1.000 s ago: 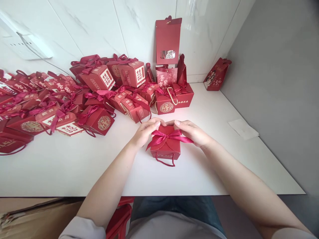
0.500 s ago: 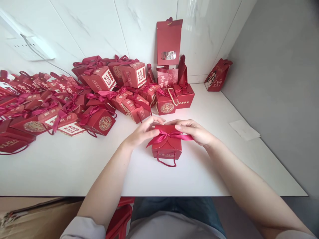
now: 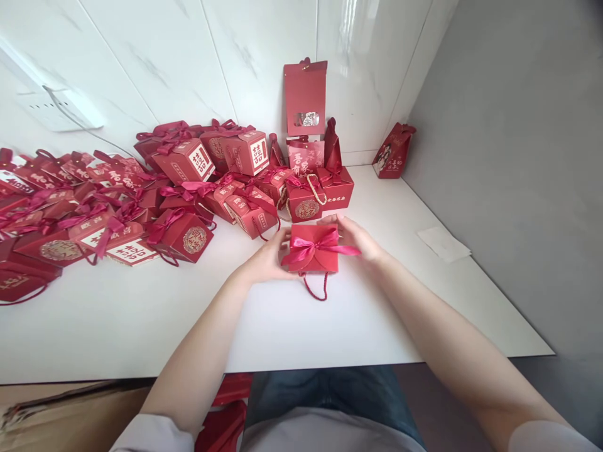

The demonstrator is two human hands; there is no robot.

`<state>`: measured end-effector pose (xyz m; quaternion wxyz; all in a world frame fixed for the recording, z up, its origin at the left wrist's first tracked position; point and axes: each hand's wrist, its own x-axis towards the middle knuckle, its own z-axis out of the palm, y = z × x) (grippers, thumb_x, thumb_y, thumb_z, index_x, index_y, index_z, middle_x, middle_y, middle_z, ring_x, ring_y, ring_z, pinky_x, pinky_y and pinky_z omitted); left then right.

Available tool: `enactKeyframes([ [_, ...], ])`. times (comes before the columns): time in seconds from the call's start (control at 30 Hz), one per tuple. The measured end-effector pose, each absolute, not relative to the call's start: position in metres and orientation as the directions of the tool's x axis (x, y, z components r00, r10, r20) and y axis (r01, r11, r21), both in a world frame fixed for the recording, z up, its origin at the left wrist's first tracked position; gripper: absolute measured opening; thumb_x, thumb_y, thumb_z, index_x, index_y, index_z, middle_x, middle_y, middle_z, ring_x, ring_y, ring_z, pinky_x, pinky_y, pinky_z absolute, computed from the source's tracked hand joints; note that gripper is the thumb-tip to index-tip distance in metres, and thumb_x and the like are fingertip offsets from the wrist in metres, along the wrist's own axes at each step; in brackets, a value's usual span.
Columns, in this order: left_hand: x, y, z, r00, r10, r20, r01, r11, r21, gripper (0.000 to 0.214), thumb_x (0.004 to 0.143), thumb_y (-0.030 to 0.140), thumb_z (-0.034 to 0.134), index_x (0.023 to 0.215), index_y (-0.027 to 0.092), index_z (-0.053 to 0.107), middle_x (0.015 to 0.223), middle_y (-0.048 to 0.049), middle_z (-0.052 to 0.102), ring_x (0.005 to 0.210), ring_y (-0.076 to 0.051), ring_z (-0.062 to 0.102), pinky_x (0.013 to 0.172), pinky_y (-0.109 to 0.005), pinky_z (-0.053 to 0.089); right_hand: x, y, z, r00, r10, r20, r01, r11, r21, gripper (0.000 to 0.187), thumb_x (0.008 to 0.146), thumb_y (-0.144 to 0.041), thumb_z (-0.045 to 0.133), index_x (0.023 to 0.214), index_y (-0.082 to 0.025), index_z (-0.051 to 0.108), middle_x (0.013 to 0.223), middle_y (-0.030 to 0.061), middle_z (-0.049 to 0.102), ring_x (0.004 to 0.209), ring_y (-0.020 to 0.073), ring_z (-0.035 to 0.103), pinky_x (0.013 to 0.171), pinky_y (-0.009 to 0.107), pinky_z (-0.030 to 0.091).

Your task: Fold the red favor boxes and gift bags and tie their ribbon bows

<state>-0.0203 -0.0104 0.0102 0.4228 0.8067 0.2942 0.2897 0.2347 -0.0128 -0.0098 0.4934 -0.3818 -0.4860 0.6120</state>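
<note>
Between my hands is a red gift box (image 3: 325, 262), its top facing up toward me. A glossy crimson ribbon (image 3: 308, 250) is tied in a bow across its folded flaps. From the near side hangs a dark red cord handle (image 3: 323, 292) in a loop. My left hand (image 3: 271, 258) grips the box's left side, with part of its fingers hidden. My right hand (image 3: 355, 240) holds the right side, its fingers reaching round the far edge. Just beyond stands another red gift box (image 3: 301, 206) with a gold emblem and a pale rope handle.
Several red ribboned boxes (image 3: 181, 235) are heaped along the left and back of the white table (image 3: 367, 326). A tall red bag (image 3: 305, 94) rises against the wall. Farther right are a printed red box (image 3: 394, 150) and a white paper (image 3: 443, 243).
My hands have moved from the bow down to the box's sides. The box now shows more of its top and less of its front. The whole view has shifted slightly.
</note>
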Motion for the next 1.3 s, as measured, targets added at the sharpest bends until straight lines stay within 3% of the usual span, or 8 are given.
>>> enactKeyframes([
  [0.17,-0.015,-0.002,-0.006,0.366,0.793,0.488,0.239,-0.587,0.774,0.099,0.059,0.028,0.091,0.142,0.029,0.037,0.147,-0.0157,0.042,0.12,-0.032,0.059,0.094,-0.044,0.056,0.223,-0.019,-0.005,-0.288,0.957,0.037,-0.274,-0.045,-0.961,0.049,0.094,-0.061,0.051,0.129,-0.027,0.058,0.131,0.005,0.065,0.116,0.026,0.063,0.102,0.044,0.049],
  [0.4,-0.015,-0.004,0.004,0.298,0.777,0.555,0.221,-0.622,0.751,0.1,0.065,0.024,0.087,0.15,0.027,0.034,0.152,-0.0163,0.039,0.12,-0.031,0.06,0.089,-0.037,0.058,0.223,-0.029,0.001,-0.373,0.901,0.222,-0.267,0.125,-0.956,0.058,0.096,-0.061,0.047,0.148,-0.035,0.04,0.156,0.0024,0.043,0.139,0.0273,0.046,0.11,0.048,0.043],
  [0.5,-0.017,-0.002,0.005,0.252,0.8,0.545,0.162,-0.59,0.791,0.097,0.06,0.028,0.091,0.145,0.022,0.043,0.141,-0.0164,0.053,0.119,-0.033,0.061,0.092,-0.04,0.057,0.223,-0.033,0.004,-0.366,0.859,0.357,-0.162,0.319,-0.934,0.088,0.082,-0.058,0.071,0.155,-0.039,0.026,0.163,0.0034,0.029,0.142,0.0308,0.041,0.108,0.048,0.045],
  [0.6,-0.021,0.001,0.001,0.282,0.843,0.459,0.039,-0.488,0.872,0.086,0.058,0.036,0.092,0.134,0.017,0.055,0.126,-0.0158,0.065,0.115,-0.035,0.063,0.092,-0.042,0.056,0.217,-0.037,0.006,-0.353,0.847,0.397,-0.062,0.402,-0.913,0.111,0.074,-0.045,0.084,0.158,-0.041,0.011,0.163,0.0068,0.027,0.131,0.0314,0.052,0.104,0.049,0.049],
  [0.73,-0.02,0.0,-0.002,0.357,0.869,0.342,-0.101,-0.329,0.939,0.074,0.074,0.049,0.08,0.137,0.018,0.056,0.127,-0.0146,0.066,0.112,-0.033,0.065,0.091,-0.04,0.055,0.209,-0.037,0.004,-0.302,0.874,0.38,-0.176,0.341,-0.924,0.09,0.085,-0.045,0.074,0.156,-0.04,0.02,0.162,0.0058,0.029,0.131,0.0302,0.052,0.105,0.05,0.05],
  [0.9,-0.015,-0.005,-0.003,0.399,0.872,0.283,-0.166,-0.235,0.958,0.076,0.083,0.047,0.073,0.149,0.025,0.044,0.15,-0.0135,0.047,0.12,-0.033,0.061,0.098,-0.043,0.051,0.208,-0.033,0.002,-0.256,0.917,0.307,-0.302,0.226,-0.926,0.068,0.092,-0.05,0.062,0.151,-0.036,0.032,0.159,0.005,0.034,0.142,0.0304,0.04,0.106,0.049,0.05],
  [1.0,-0.013,-0.005,-0.005,0.344,0.907,0.244,-0.178,-0.192,0.965,0.067,0.085,0.053,0.068,0.142,0.024,0.051,0.15,-0.0126,0.047,0.128,-0.035,0.054,0.102,-0.047,0.049,0.207,-0.034,0.003,-0.298,0.913,0.278,-0.339,0.172,-0.925,0.066,0.095,-0.051,0.054,0.153,-0.04,0.026,0.161,0.0031,0.03,0.137,0.0294,0.046,0.101,0.048,0.053],
  [1.3,-0.002,-0.013,-0.006,0.313,0.938,0.151,-0.314,-0.048,0.948,0.066,0.091,0.068,0.047,0.137,0.02,0.047,0.137,-0.0163,0.057,0.125,-0.029,0.056,0.095,-0.044,0.052,0.194,-0.043,0.0,-0.15,0.925,0.349,-0.148,0.328,-0.933,0.073,0.089,-0.065,0.055,0.152,-0.036,0.029,0.15,0.0109,0.039,0.106,0.0246,0.06,0.086,0.045,0.056],
])
